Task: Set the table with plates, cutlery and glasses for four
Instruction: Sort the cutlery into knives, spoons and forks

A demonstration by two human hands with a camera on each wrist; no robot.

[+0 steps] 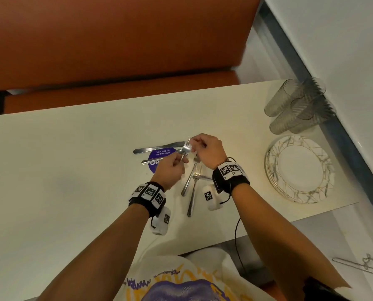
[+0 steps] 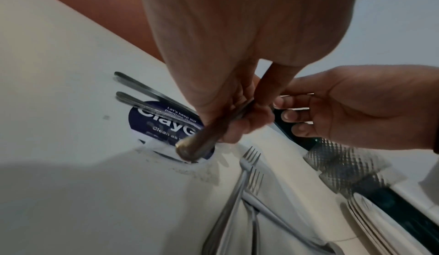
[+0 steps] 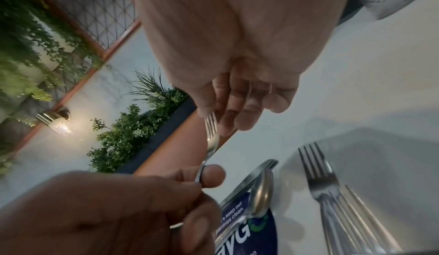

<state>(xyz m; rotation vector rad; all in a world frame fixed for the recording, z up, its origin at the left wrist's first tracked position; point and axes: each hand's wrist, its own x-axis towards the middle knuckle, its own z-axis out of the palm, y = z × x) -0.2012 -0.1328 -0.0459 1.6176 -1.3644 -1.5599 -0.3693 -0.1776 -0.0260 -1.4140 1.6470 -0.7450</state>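
Both hands (image 1: 188,158) grip fork (image 3: 211,137), tines up, handle down.

— We see an orange upholstered bench (image 1: 116,40) behind a cream table (image 1: 62,148), with a white wall (image 1: 344,51) at the right.

— We also note a lit wall lamp (image 3: 55,121), leafy plants (image 3: 133,127) and a wood-framed lattice panel (image 3: 95,9).

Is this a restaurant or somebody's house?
Probably a cafeteria or office pantry, not a house. There's a long orange upholstered booth bench behind the white table, and a round purple sticker on it reads "Let's keep our pantries clean."
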